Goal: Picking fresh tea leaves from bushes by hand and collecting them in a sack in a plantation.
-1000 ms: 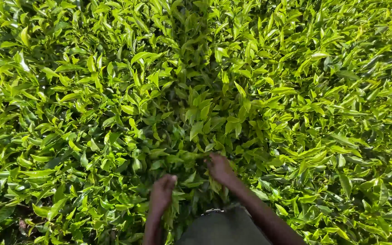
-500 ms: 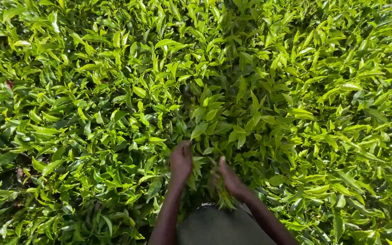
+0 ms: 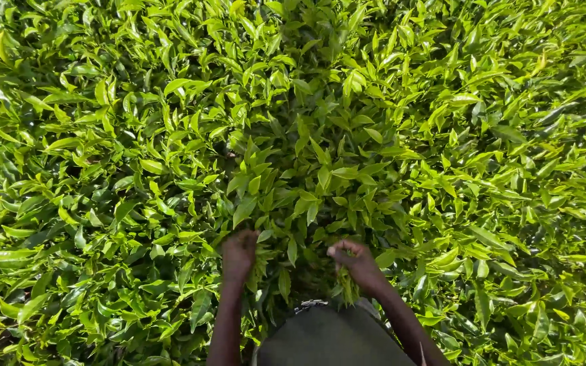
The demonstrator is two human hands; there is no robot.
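— What have your hands got?

— My left hand (image 3: 239, 254) is curled down into the bush (image 3: 293, 135), fingers closed among the leaves (image 3: 286, 203); whether it grips any, I can't tell. My right hand (image 3: 357, 264) is pinched shut on a small bunch of shoots (image 3: 347, 288), just right of the left, kept low at the near edge.

— And the leaves?

— Glossy, bright green, pointed, packed thick all around both hands. My dark garment (image 3: 330, 339) sits just below them.

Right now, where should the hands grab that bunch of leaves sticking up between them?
Probably pinch the upright leaf cluster at its thin stems just under the top leaves, coming from above. Its leaves fan upward and outward, so the stems below are narrowest. The left hand and right hand sit just beneath it.
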